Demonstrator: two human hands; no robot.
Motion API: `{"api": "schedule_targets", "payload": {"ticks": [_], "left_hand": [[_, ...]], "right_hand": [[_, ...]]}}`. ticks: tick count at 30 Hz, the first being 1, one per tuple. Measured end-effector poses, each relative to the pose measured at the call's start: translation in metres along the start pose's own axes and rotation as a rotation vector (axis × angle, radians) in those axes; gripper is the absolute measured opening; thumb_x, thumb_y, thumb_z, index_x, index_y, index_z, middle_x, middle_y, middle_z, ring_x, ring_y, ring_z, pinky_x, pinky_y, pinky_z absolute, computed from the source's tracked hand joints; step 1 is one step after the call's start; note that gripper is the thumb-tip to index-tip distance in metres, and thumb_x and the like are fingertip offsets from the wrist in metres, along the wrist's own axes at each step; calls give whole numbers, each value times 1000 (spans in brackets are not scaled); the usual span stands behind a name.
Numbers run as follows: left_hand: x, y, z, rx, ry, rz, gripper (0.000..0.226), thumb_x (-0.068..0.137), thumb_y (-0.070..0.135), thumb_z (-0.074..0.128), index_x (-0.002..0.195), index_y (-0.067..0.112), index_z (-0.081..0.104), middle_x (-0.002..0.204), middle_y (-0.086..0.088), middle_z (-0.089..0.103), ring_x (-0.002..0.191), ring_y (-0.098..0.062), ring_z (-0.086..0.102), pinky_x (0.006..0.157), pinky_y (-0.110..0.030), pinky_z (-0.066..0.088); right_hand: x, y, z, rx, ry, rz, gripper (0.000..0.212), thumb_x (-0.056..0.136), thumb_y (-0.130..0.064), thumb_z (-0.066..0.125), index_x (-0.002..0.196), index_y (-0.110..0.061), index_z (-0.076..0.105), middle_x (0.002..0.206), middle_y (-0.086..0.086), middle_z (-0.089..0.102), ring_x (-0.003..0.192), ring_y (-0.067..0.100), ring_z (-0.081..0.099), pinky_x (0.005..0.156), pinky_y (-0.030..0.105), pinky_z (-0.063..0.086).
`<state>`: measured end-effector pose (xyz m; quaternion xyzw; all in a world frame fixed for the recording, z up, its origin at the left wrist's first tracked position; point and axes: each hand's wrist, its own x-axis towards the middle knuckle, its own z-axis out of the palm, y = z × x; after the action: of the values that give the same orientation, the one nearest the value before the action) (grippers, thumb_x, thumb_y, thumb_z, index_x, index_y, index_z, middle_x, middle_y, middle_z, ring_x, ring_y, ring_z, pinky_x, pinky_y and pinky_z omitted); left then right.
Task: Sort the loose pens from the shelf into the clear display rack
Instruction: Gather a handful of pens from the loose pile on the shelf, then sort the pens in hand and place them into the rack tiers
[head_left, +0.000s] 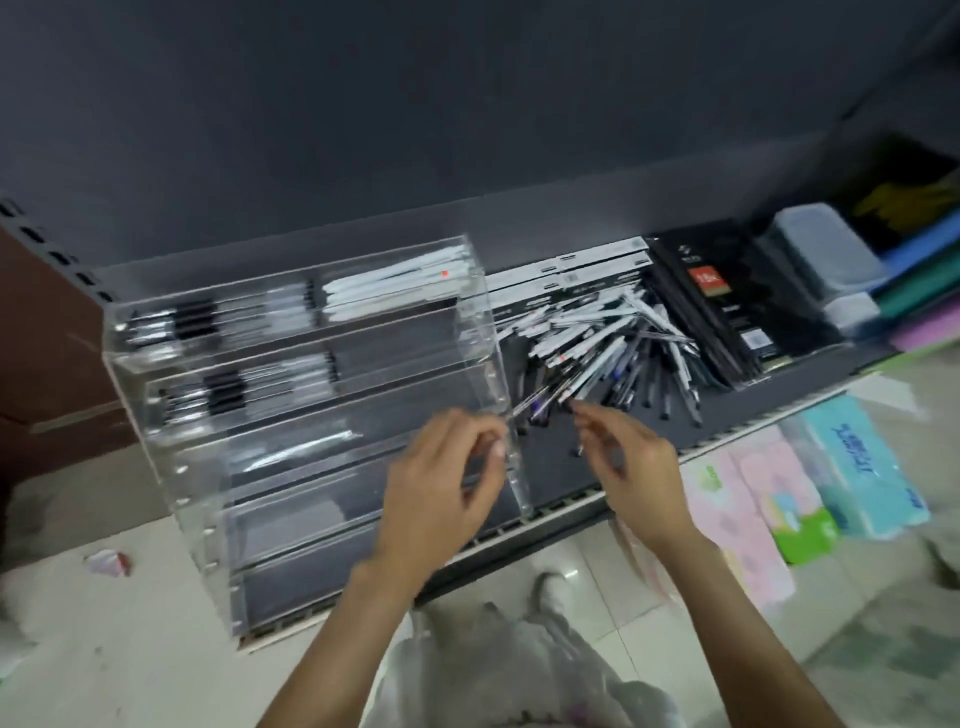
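Note:
A clear display rack (171, 462) with several tiers stands on the left of the dark shelf (737, 415). Its upper tiers hold rows of black-and-clear pens (208, 325) and white pens (395, 283); one pen lies in the third tier. A loose pile of pens (608, 348) lies on the shelf to the rack's right. My left hand (441, 483) pinches a dark pen (535, 401) at the rack's right edge. My right hand (628, 467) holds a thin pen between its fingers near the pile's front.
Black boxed packs (727, 296) and a clear plastic box (826, 249) sit right of the pile, with coloured folders beyond. Tissue packs (857, 467) lie on a lower level at right. Tiled floor and my shoe show below the shelf edge.

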<state>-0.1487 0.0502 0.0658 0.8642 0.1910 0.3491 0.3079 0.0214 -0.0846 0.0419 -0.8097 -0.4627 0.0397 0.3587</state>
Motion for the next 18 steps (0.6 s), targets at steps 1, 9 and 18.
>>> {"api": "schedule_targets", "payload": {"ticks": [1,9,18], "left_hand": [[2,6,18,-10,-102,-16,14,89,22,49,100,18,56,86,4,60,77,-3,51,68,-16,42],[48,-3,153,267,-297,-358,23,90,25,59,111,17,57,107,-2,62,102,-20,56,87,-37,50],[78,-26,212,687,-443,-595,53,89,47,57,127,13,48,123,-10,52,118,-29,44,99,-41,39]], "right_hand": [[-8,22,-9,-31,0,88,33,89,-6,59,119,-20,63,97,-7,69,77,7,64,69,23,52],[-6,144,-49,-215,-249,192,35,86,-10,61,121,-16,60,107,9,62,95,31,59,80,42,53],[36,178,-67,-172,-486,-46,39,95,-17,49,134,-17,49,129,4,51,121,22,43,107,30,31]]}}
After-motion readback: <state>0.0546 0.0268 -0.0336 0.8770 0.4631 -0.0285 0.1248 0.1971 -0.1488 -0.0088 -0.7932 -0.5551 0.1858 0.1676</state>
